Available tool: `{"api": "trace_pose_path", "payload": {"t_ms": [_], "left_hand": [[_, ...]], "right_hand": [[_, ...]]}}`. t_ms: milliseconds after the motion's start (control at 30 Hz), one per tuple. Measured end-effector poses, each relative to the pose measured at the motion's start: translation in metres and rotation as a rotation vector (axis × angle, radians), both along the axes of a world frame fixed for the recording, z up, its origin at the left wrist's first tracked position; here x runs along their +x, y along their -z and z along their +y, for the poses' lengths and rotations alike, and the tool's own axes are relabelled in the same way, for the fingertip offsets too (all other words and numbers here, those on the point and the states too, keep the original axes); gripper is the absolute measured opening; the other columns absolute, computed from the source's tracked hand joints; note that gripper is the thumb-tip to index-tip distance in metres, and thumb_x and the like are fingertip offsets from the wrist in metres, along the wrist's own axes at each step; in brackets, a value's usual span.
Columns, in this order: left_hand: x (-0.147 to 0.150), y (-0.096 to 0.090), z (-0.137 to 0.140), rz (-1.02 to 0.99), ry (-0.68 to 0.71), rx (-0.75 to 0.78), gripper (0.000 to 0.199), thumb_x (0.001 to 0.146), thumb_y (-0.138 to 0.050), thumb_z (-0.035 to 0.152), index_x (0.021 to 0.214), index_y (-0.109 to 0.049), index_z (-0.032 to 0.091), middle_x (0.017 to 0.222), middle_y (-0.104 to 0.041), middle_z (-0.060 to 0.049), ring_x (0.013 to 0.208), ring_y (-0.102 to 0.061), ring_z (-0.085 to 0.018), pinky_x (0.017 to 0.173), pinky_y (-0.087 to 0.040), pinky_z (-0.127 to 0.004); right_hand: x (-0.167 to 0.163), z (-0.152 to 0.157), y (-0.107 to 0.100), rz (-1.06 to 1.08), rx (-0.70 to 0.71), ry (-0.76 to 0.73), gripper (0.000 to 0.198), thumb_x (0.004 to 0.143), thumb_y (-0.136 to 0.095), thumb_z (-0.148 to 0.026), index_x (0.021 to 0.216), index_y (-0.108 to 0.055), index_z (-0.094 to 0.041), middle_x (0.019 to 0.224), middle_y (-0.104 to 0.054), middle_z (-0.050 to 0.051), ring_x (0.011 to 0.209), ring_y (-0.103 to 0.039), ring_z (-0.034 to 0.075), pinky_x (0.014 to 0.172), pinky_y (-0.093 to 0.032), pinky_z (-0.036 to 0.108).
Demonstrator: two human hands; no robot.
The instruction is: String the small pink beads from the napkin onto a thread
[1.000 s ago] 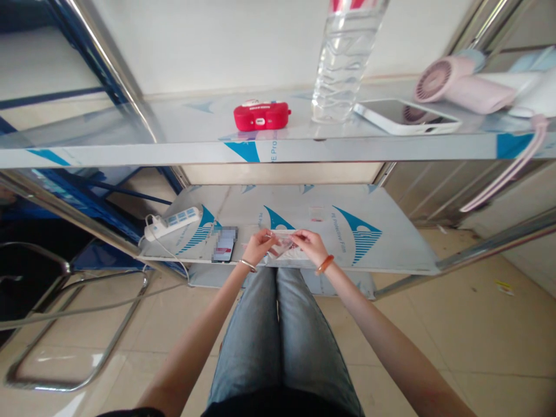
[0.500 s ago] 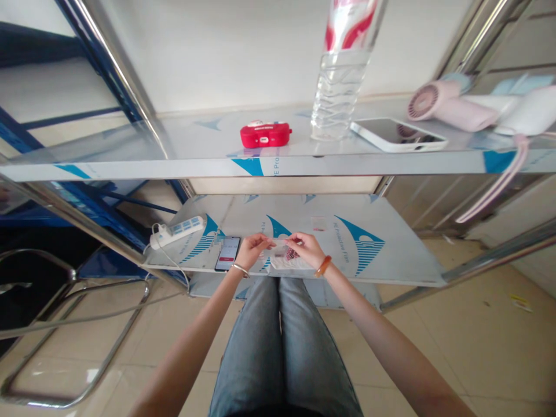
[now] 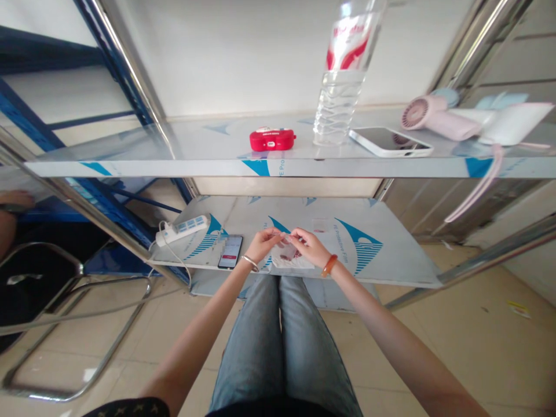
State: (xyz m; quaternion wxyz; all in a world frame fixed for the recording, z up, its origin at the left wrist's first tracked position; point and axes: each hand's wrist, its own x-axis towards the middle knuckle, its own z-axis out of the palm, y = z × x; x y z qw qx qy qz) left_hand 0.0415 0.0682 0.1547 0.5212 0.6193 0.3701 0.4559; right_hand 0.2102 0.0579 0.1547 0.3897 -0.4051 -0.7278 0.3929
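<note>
My left hand [image 3: 262,245] and my right hand [image 3: 311,247] meet over the lower shelf, fingers pinched. Between their fingertips is a small clear piece that looks like thin plastic [image 3: 285,238]; its exact kind is too small to tell. Right below lies a whitish packet or sheet [image 3: 293,264] with dark red bits on it, partly covered by my right hand. Left of my left hand, a phone [image 3: 230,251] lies face up with its screen lit. Behind my right hand lies a small clear flat packet [image 3: 320,225].
A power strip [image 3: 182,230] with a cable lies at the lower shelf's left. The upper shelf [image 3: 195,168] carries a red case [image 3: 272,139], a water bottle [image 3: 339,107], a white phone [image 3: 391,142] and handheld fans [image 3: 443,116]. Another person's hand [image 3: 19,198] shows at far left.
My hands have drawn closer together, with the clear piece now between their fingertips. The view has shifted slightly, and another person's hand has come into sight at the left.
</note>
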Motion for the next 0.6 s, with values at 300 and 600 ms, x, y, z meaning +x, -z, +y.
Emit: {"api": "trace_pose_path", "payload": {"t_ms": [300, 600], "left_hand": [[0.005, 0.004, 0.0, 0.089, -0.043, 0.088, 0.036, 0.071, -0.064, 0.05, 0.072, -0.061, 0.014, 0.067, -0.065, -0.003, 0.064, -0.059, -0.012, 0.064, -0.045, -0.023], [0.026, 0.047, -0.011, -0.003, -0.139, -0.094, 0.032, 0.07, -0.062, 0.047, 0.064, -0.059, 0.015, 0.057, -0.058, 0.001, 0.058, -0.052, -0.011, 0.06, -0.042, -0.024]], "right_hand": [[-0.005, -0.001, 0.009, 0.015, 0.037, 0.034, 0.024, 0.086, -0.043, -0.041, 0.074, -0.049, -0.021, 0.065, -0.051, -0.002, 0.057, -0.048, 0.012, 0.052, -0.037, 0.022], [-0.003, -0.007, 0.045, 0.222, -0.156, 0.048, 0.03, 0.079, -0.05, -0.048, 0.066, -0.05, -0.021, 0.064, -0.056, 0.0, 0.063, -0.055, 0.015, 0.061, -0.044, 0.027]]}}
